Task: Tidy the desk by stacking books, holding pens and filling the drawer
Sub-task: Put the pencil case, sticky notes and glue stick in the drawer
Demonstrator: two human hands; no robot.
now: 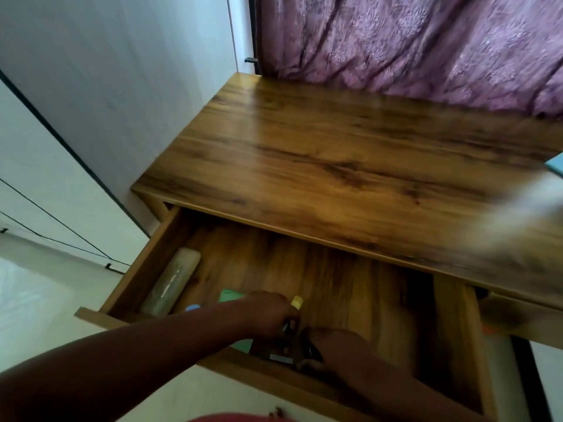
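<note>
wooden drawer [146, 260] stands open; left hand [268, 312] and right hand [338, 342] meet inside, fingers curled on small dark things [289, 348], grip blurred.

The desk top [350, 153] is being shown as warm brown wood grain with a smooth, faintly glossy finish. The same wood is being seen on the open drawer [335, 278]. Behind it, a purple curtain [411, 44] is being seen as patterned, slightly shiny cloth.

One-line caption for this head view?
Both hands, left and right, arrange small items inside the open desk drawer.
</note>
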